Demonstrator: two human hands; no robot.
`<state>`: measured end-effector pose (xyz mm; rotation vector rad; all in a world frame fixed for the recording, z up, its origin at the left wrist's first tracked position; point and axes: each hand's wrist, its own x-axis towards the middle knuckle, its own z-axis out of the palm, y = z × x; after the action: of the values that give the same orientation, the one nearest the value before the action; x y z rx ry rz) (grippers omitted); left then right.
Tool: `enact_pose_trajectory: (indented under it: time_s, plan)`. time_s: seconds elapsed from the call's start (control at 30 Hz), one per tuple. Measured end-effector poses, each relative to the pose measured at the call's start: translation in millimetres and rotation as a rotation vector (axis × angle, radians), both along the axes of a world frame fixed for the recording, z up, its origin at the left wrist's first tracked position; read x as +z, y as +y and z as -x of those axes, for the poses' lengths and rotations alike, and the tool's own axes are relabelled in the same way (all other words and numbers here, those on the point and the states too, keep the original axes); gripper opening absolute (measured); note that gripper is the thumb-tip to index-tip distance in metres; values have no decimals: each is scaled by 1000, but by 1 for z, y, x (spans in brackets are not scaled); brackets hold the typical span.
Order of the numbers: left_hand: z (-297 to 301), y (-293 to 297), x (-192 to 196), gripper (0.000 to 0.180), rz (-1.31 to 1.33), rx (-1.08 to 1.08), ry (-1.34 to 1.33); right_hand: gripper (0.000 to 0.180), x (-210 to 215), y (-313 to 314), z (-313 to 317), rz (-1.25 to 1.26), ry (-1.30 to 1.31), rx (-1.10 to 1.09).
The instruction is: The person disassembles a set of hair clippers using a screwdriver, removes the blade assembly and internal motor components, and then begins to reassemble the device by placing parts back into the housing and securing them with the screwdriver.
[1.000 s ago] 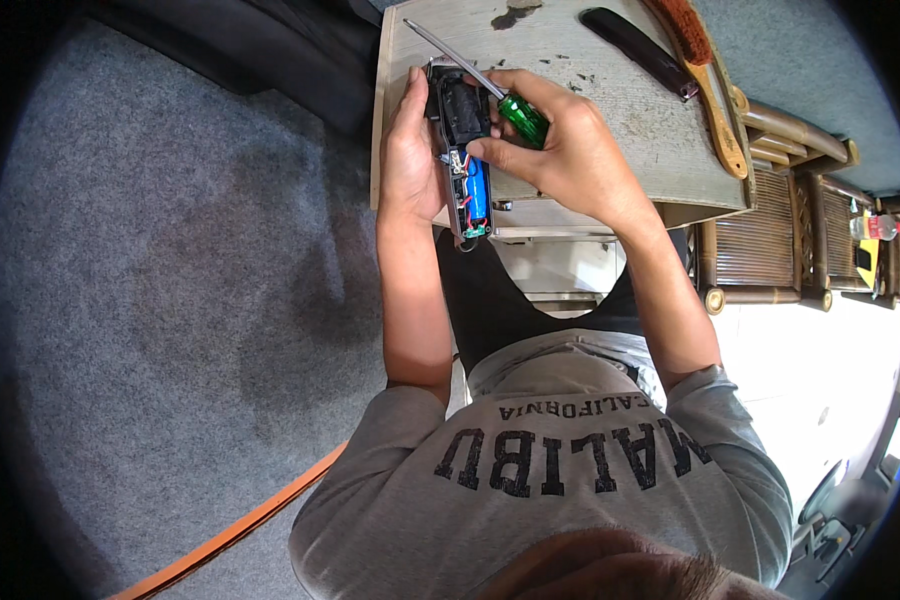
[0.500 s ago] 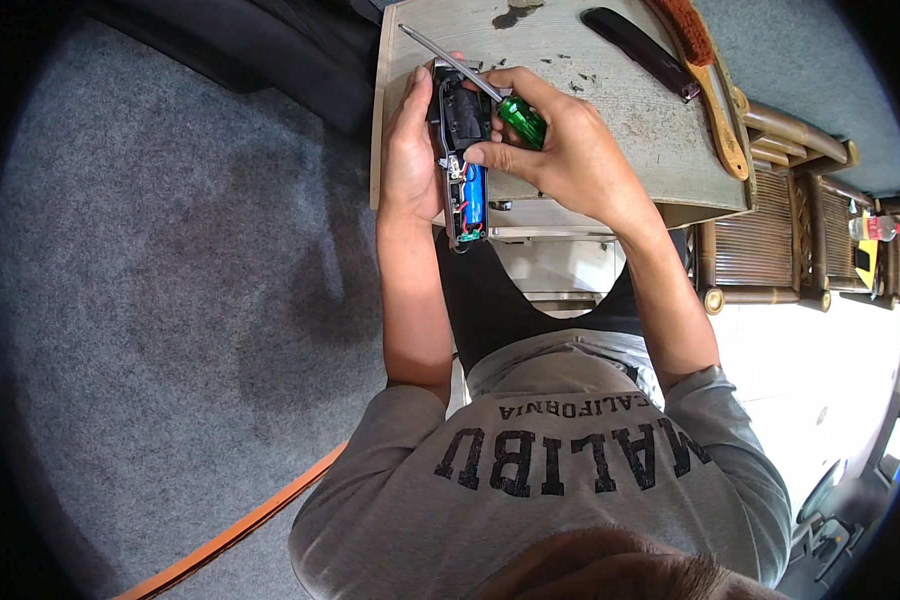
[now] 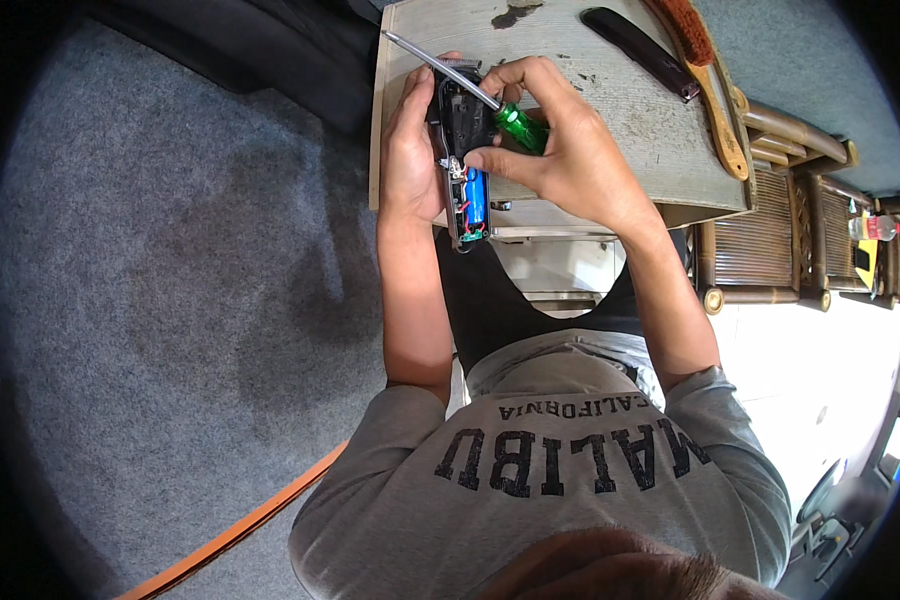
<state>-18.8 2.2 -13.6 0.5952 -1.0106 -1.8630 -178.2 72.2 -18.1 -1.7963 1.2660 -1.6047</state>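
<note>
An opened hair clipper point(image 3: 463, 125) lies between my hands over the near part of the table, its toothed blade end pointing away from me. Inside its lower half show a blue battery point(image 3: 476, 200), red wires and a small green circuit board point(image 3: 471, 237). My left hand point(image 3: 408, 155) is closed round the clipper's left side. A screwdriver point(image 3: 520, 128) with a green handle rests in my right hand point(image 3: 580, 150), its shaft slanting up left across the clipper's far end. My right thumb touches the clipper's middle; the other right fingertips are partly hidden.
On the table point(image 3: 630, 165) lie a dark clipper cover point(image 3: 640, 52), a wooden-handled brush point(image 3: 725, 130) and several small dark bits. Bamboo chairs point(image 3: 758, 240) stand to the right, one with a bottle point(image 3: 878, 229) on it. Grey carpet point(image 3: 200, 230) spreads on the left.
The screwdriver's tip has shifted slightly left and toward me. The clipper has tilted a little, and its toothed blade end shows more plainly. Both hands keep nearly the same place.
</note>
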Motion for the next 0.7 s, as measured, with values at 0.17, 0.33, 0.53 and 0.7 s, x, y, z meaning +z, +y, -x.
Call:
enact_pose_trajectory:
  time_s: [0.17,0.33,0.53,0.7]
  plan:
    - [0,1,1,36,-56,32,22,44,5,4,4,-149,-83,44]
    - [-3,-6,-8,37,-21,-21,38,28,6,2,7,-223,-258,102]
    - [-9,-8,-9,40,23,-92,40,23,12,2,9,-346,-454,-24]
    - [-6,-8,-6,48,-58,-14,39,28,5,-1,5,-300,-200,-70]
